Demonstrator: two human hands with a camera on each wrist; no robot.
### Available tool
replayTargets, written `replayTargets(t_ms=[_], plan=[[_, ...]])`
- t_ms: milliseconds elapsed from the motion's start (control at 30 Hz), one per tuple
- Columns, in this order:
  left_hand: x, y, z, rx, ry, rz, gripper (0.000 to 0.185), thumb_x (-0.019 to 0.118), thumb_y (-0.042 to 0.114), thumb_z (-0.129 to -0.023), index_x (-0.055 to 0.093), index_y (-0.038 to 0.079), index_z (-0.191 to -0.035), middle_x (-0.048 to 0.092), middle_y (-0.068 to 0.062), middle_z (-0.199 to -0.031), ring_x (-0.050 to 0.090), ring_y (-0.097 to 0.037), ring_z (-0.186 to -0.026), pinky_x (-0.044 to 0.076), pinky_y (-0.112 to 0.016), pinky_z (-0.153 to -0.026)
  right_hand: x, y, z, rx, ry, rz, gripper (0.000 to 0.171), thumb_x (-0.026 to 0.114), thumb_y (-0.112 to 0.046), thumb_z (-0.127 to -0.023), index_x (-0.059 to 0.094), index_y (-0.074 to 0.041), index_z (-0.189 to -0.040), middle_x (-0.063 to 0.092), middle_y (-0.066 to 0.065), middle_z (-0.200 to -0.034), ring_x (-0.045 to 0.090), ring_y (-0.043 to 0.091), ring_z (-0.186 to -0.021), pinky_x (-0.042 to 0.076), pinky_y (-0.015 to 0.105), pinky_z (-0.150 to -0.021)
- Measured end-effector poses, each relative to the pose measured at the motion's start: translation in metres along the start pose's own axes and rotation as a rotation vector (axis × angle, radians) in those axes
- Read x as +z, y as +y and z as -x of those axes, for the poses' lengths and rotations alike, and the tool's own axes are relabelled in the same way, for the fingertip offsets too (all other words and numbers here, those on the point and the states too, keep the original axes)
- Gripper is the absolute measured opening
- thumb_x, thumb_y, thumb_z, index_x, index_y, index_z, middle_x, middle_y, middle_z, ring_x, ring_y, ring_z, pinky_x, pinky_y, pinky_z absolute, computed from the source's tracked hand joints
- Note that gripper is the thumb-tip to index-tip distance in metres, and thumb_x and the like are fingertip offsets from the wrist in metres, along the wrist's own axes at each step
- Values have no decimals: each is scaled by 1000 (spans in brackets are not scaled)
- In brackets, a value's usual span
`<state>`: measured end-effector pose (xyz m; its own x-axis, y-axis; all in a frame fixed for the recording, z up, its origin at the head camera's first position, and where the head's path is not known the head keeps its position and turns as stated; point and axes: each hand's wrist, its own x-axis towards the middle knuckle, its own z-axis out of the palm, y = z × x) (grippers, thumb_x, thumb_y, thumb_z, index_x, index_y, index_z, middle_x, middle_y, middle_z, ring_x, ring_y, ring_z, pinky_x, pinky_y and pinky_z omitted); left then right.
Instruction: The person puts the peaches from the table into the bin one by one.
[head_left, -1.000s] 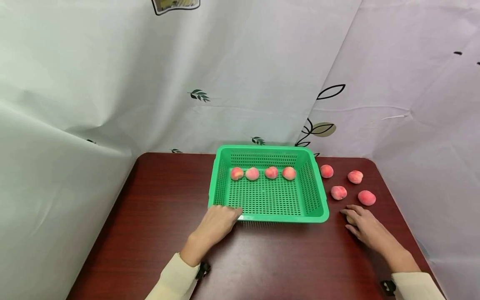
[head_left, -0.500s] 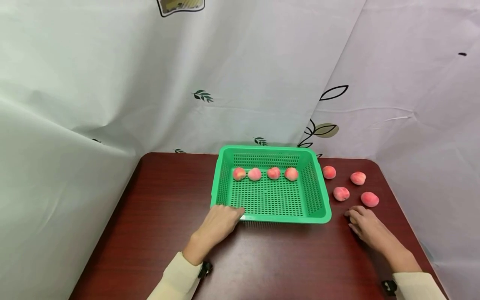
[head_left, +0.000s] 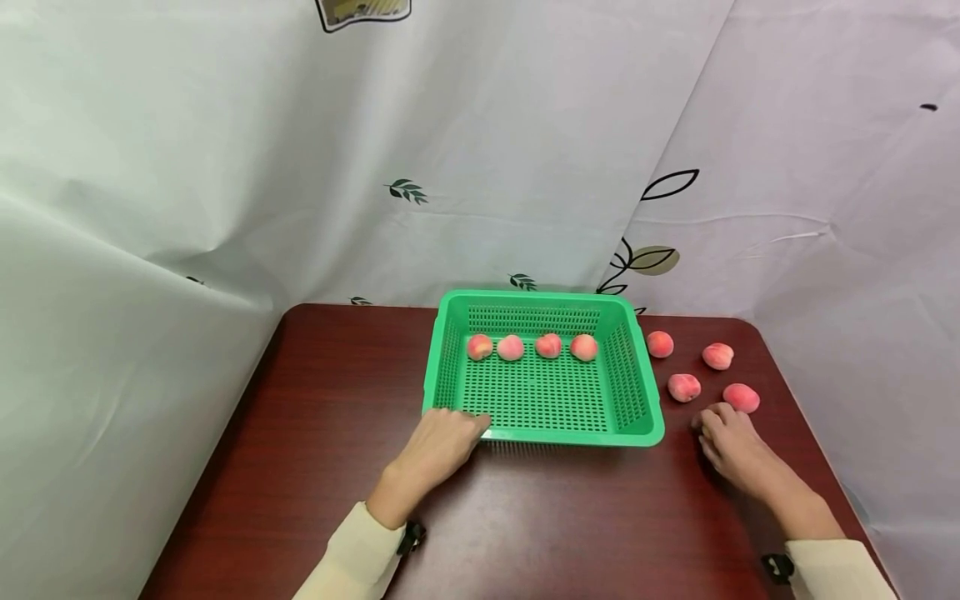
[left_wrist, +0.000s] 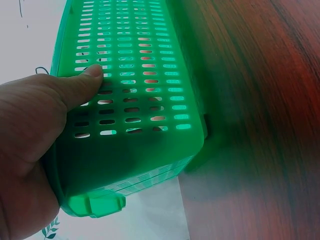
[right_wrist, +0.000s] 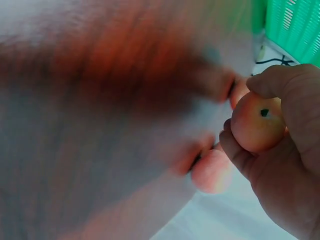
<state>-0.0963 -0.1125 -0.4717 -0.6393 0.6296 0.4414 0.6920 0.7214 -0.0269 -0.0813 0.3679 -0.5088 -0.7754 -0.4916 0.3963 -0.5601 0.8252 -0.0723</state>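
Observation:
A green perforated plastic basket (head_left: 525,435) stands on the table, with several peaches in a row along its far side, one of them a pink-red peach (head_left: 511,347). My left hand (head_left: 438,446) grips the near rim at the left corner. In the left wrist view its thumb (left_wrist: 82,86) lies on the outside wall; the other fingers are hidden behind the wall. Right of the basket, my right hand (head_left: 733,444) holds a peach (right_wrist: 257,122) between thumb and fingers, low over the table. The head view mostly hides that peach behind the hand.
Several loose peaches lie right of the basket: one beside its far corner (head_left: 660,344), one farther right (head_left: 717,357), one nearer (head_left: 684,387), and one just beyond my right hand (head_left: 741,398). White patterned cloth (head_left: 480,167) hangs behind the dark red table (head_left: 322,400).
My right hand's fingers have drawn in around the peach, and the hand has shifted slightly towards the peach beyond it. The left hand stays on the basket rim. The head view has shifted slightly.

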Motion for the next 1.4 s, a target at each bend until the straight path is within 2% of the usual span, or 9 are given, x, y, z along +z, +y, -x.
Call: replayTargets(t_ms=[100, 167, 367, 433, 533, 633, 933, 1300, 1400], plan=[[0, 0, 0, 1, 0, 0, 50, 67, -5, -78, 28, 22, -65, 5, 11, -66, 4, -7, -62, 2, -21, -52, -4, -2, -5, 0, 10, 1, 31, 76, 8, -68, 57, -4, -89, 56, 16, -92, 52, 33, -84, 40, 50, -71], [0, 0, 0, 0, -3, 5, 50, 67, -5, -78, 27, 22, -65, 5, 11, -67, 4, -7, -62, 2, -21, -52, -7, -3, -8, 2, 4, 2, 31, 76, 9, -70, 56, -5, -89, 56, 16, -93, 52, 33, -84, 41, 51, -72], [-1, 0, 0, -4, -9, 13, 49, 66, -6, -78, 28, 22, -64, 6, 12, -66, 6, -6, -61, 3, -21, -52, -21, -10, -22, -31, 41, -32, 13, 64, 4, -84, 57, -1, -94, 56, 17, -95, 53, 32, -87, 42, 51, -73], [-1, 0, 0, -2, -8, 12, 49, 66, -6, -78, 28, 22, -64, 6, 12, -66, 6, -6, -61, 3, -21, -51, -26, -11, -27, -52, 67, -39, 4, 56, -5, -94, 57, -1, -94, 56, 18, -95, 54, 33, -88, 43, 51, -72], [-1, 0, 0, 1, -3, 8, 50, 66, -7, -76, 28, 22, -64, 5, 12, -66, 5, -6, -62, 3, -21, -52, -33, -13, -38, -75, 111, -45, 32, 39, -25, -107, 55, -2, -91, 57, 17, -96, 52, 33, -87, 40, 50, -70], [-1, 0, 0, 1, 4, 3, 50, 67, -7, -75, 27, 22, -64, 5, 11, -66, 5, -6, -62, 3, -21, -52, -38, -16, -51, -104, 154, -52, 51, 26, -39, -110, 56, -2, -90, 57, 17, -96, 50, 31, -85, 37, 48, -69], [0, 0, 0, 5, 9, 7, 48, 67, -7, -74, 30, 22, -63, 6, 12, -66, 5, -6, -62, 2, -21, -52, -49, -26, -85, -204, 244, -109, 46, 35, -32, -111, 60, 2, -93, 60, 19, -98, 54, 35, -93, 35, 50, -78], [-1, 1, 0, 1, 2, 12, 49, 66, -7, -75, 29, 22, -63, 5, 13, -67, 6, -6, -61, 3, -21, -51, -58, -43, -117, -215, 161, -126, 46, 32, -33, -112, 59, 2, -99, 59, 20, -110, 53, 36, -105, 35, 45, -85], [-2, 1, 0, 0, 0, 8, 50, 66, -7, -75, 27, 23, -64, 5, 12, -67, 6, -6, -61, 3, -21, -52, -61, -48, -126, -178, 122, -160, 18, 52, -14, -105, 60, 2, -104, 58, 23, -115, 52, 38, -108, 34, 47, -87]])
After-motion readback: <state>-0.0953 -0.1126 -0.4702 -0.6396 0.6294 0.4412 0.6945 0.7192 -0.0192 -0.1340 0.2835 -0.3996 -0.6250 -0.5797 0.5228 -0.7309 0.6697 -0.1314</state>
